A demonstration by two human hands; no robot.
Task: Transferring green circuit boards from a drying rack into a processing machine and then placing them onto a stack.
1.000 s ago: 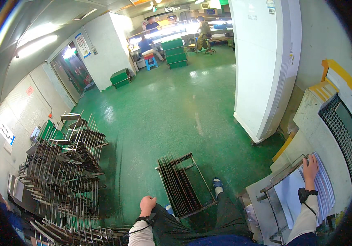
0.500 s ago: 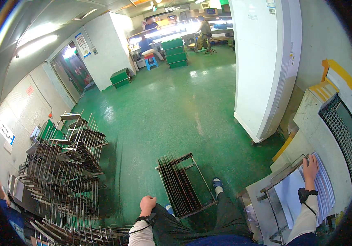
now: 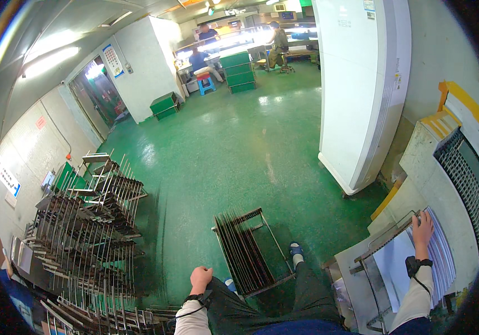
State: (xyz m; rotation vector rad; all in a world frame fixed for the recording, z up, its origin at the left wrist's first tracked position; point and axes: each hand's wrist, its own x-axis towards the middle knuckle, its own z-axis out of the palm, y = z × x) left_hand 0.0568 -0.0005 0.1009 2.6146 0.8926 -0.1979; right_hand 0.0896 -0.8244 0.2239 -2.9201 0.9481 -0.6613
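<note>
My left hand [image 3: 201, 277] is closed with curled fingers and rests by my left knee, with nothing visible in it. On the right, my right hand [image 3: 422, 228] lies with its fingers stretched over the upper edges of several white sheets [image 3: 393, 268]. These sheets stand in a metal wire rack [image 3: 367, 276] on a grey surface, and the fingertips are close to the rack's top bar. Between my feet a slotted metal rack [image 3: 245, 254] stands on the floor, holding a row of dark thin rods or slats.
Many stacked metal racks [image 3: 91, 223] crowd the left side. A tall white cabinet-like unit [image 3: 356, 95] stands at right, beside a grey machine [image 3: 426, 151] with a mesh belt. Green crates [image 3: 238, 72] and seated people [image 3: 199, 60] at a lit bench are far ahead.
My hands and the racks keep their places. At the far left edge, another person's hand and a brown piece beside it have shifted slightly.
</note>
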